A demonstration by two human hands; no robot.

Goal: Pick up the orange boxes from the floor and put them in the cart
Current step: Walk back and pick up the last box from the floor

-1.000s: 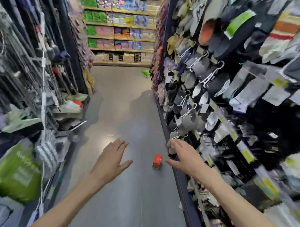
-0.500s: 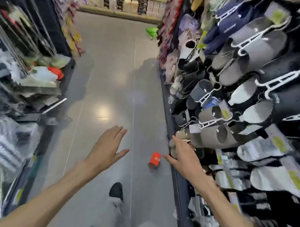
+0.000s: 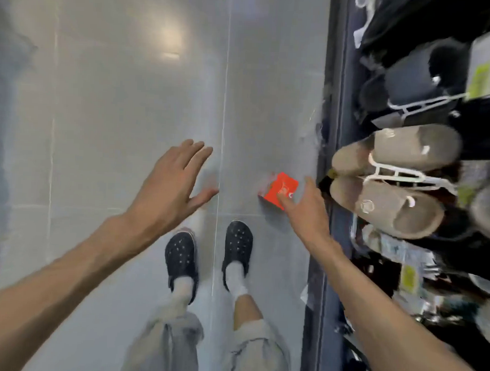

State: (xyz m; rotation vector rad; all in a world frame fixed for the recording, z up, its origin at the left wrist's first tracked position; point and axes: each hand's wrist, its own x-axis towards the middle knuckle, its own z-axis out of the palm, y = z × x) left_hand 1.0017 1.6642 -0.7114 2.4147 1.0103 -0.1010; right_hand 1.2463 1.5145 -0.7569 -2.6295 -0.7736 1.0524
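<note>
Head view looks almost straight down at a grey tiled floor, where one orange box lies tilted, with a white mark on its top face. Right of the box runs the dark base of a shelf rack hung with beige slippers on a white hanger and darker slippers above them. The right hand reaches down to the box with fingers extended and spread, its fingertips overlapping the box's near edge; whether they touch it cannot be told, and nothing is gripped. The left hand hovers left of the box, well apart from it, palm down, fingers straight and holding nothing. Nearer the camera than the box stand the person's two dark perforated clogs with white socks.
</note>
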